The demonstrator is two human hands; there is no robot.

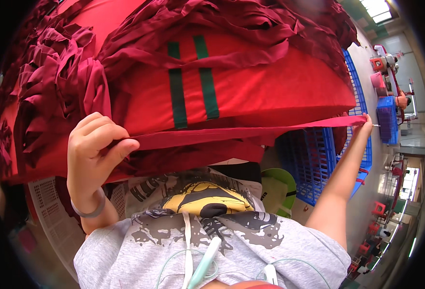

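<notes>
I have a dark red strip [251, 131] pulled taut between my 2 hands, running just in front of the red stack [270, 86] with its 2 green bands [178, 96]. My left hand [94, 154] is pinched shut on the near end, thumb pressed against the curled forefinger. My right hand [366, 123] is out at full arm's reach and closed on the far end, over the blue crate [313, 164]; it is small in the view, so I cannot make out how the fingers sit.

To do this step well, as I judge it:

- I would keep the tension even, with both ends level, so the strip lies flat and any twist shows along its length.
- The left pinch looks close to the very tip; gripping a little further in would hold it more surely.
- The strip passes close under the overhanging stack and the loose pile [58, 86] of similar strips at my left. I would draw it toward me, clear of both, or it may snag and drag others along.
- I would hold the right end well above the crate's rim.
</notes>
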